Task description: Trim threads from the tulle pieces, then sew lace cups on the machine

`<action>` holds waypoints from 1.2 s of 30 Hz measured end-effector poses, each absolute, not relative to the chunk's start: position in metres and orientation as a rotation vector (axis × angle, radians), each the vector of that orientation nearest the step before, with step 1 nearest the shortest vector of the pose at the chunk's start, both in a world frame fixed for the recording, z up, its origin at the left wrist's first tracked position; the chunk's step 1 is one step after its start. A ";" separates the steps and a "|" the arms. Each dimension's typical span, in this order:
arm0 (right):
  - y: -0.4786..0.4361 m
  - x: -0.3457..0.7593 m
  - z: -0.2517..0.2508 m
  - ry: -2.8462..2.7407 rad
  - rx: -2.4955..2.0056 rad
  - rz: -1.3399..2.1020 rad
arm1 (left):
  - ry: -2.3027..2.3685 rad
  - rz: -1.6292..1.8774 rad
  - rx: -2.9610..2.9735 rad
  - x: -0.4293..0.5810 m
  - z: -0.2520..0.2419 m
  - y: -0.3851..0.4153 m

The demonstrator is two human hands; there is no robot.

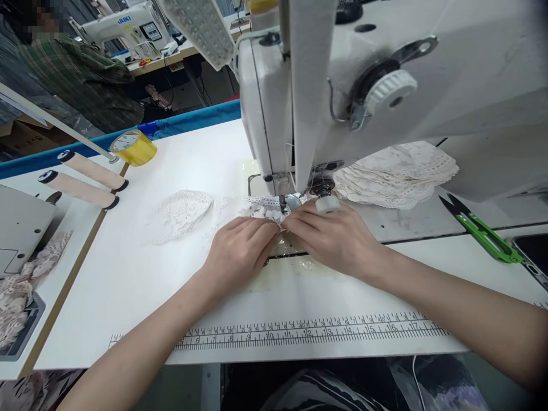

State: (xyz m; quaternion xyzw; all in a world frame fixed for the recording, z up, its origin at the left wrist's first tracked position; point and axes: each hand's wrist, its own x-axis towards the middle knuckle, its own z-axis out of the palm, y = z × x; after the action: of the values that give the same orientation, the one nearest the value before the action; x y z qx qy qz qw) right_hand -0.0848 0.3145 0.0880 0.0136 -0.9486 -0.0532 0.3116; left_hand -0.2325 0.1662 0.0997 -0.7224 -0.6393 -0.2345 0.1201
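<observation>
A strip of white lace (265, 210) lies under the presser foot (283, 204) of a white sewing machine (368, 142). My left hand (242, 248) is closed on the lace just left of the foot, thumb and fingers pressed together. Close on the other side, my right hand (331, 237) pinches the lace edge, its fingertips nearly meeting the left ones. Part of the lace is hidden behind both hands. To the left, a separate white lace piece (184, 214) rests flat on the table.
Right of the needle sits a stack of lace pieces (398, 174), then green thread snips (482, 231) and a phone (533, 251). Yellow tape (133, 148) and two thread spools (79, 190) stand at the left. A person in a plaid shirt (77, 80) works behind.
</observation>
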 end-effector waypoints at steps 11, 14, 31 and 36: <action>0.325 -0.092 0.079 -2.505 -0.454 0.156 | -2.314 -0.527 -1.889 -0.236 0.099 0.211; 0.325 -0.092 0.080 -2.489 -0.454 0.171 | -2.228 -0.578 -1.819 -0.238 0.094 0.212; 0.304 -0.068 0.085 -2.527 0.084 -0.184 | -1.752 -0.342 -2.121 -0.225 0.090 0.160; 0.305 -0.068 0.086 -2.542 0.075 -0.171 | -1.767 -0.359 -2.132 -0.226 0.092 0.163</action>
State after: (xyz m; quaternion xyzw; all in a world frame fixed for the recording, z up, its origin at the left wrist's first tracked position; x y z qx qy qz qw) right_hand -0.0678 0.3048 0.0861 0.0283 -0.9538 -0.0643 0.2921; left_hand -0.2263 0.1628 0.0921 -0.7519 -0.6232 -0.1265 0.1739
